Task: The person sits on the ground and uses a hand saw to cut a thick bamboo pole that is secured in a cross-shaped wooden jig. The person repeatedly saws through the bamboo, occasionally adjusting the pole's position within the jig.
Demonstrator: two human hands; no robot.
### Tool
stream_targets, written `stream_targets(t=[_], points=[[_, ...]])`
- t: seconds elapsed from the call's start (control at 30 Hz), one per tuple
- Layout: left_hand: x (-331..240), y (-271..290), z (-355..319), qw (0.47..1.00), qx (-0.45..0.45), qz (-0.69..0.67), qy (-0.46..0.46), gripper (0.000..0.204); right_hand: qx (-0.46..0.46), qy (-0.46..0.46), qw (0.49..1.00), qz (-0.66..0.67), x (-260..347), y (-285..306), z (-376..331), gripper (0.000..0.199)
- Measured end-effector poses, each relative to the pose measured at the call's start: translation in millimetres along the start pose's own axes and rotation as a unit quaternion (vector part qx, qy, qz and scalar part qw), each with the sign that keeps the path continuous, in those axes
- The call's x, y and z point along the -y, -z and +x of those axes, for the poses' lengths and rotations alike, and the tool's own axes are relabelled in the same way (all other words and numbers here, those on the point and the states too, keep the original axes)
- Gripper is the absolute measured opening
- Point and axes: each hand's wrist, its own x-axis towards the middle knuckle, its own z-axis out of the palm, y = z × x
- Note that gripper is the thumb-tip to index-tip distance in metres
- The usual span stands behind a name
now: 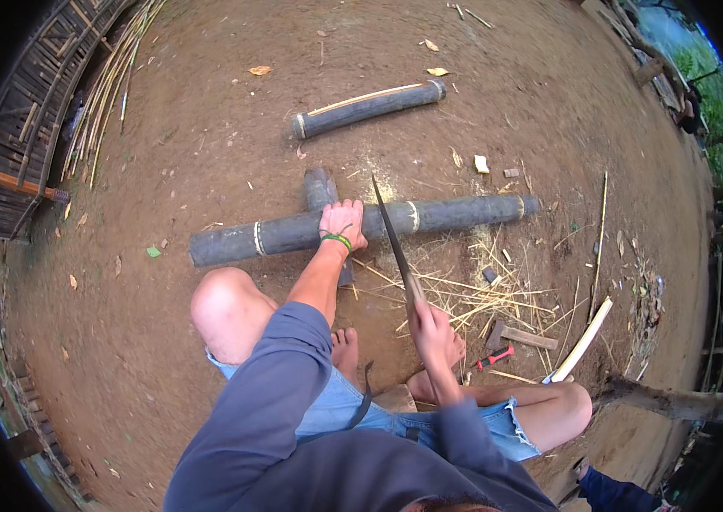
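A long dark bamboo pole [472, 212] lies across a shorter bamboo piece [320, 188] on the dirt in front of me. My left hand [344, 224] is closed over the top of the pole, left of a pale node ring. In my right hand [438, 337] is the handle of a handsaw [393, 235]. Its dark tapered blade points away from me and passes over or beside the pole near that ring; contact cannot be made out. Pale sawdust lies on the ground beyond the blade.
Farther off lies another bamboo section [370, 108]. Thin bamboo strips [485, 299] litter the ground at right, near a wooden-handled tool [528, 337], a red-and-black knife [495, 357] and a split bamboo length [582, 341]. Another person's leg [613, 491] shows at lower right.
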Motion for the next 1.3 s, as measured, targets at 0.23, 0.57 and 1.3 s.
stream_targets(t=[0.23,0.57,1.3], points=[[-1.8,4.2,7.3,1.000,0.021,-0.014,-0.008,0.077,0.055,-0.174,0.968,0.174,55.0,-23.7,45.6,0.048],[-7.8,4.5,12.6,1.000,-0.013,-0.024,0.002,0.071,0.061,-0.139,0.963,0.224,44.1,-64.2,126.1,0.051],[-30.5,4.2,10.3,0.999,0.044,-0.006,-0.017,0.079,0.033,-0.244,0.958,0.148,102.2,26.0,20.0,0.042]])
